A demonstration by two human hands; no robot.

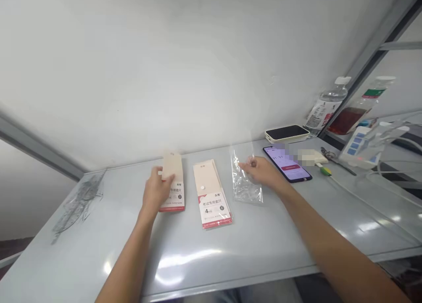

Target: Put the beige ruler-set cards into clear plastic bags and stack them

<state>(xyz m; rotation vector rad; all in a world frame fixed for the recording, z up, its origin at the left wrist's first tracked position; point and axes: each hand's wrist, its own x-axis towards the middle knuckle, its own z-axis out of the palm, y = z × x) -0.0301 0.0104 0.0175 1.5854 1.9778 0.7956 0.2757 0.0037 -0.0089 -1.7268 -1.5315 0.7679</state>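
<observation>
Head view runs along a pale grey desk (250, 254), with a flat cream card packet with a red lower band (206, 178) as the landmark near its middle, its long axis pointing away from the person. Well left of that packet lies a crumpled sheet of clear plastic film (78, 204). Just left of it, the left hand (157, 191) has a closed grip on a second cream card packet with a red lower band (173, 169). That packet's long axis also runs away from the person, tilted slightly, and its far end is a little blurred. Just right of the landmark, a clear plastic bag (246, 186) lies on the desk, nearer the right hand (260, 171), whose grip is nearly closed, pinching the bag's upper edge between fingertips. Farther right of the landmark are a lit black smartphone (286, 164), a face-down phone in a cream case (286, 134), a pair of dark scissors (331, 159), and a white plastic device with blue buttons (359, 147). Two clear plastic bottles (326, 105) stand beyond them at the desk's far edge.
</observation>
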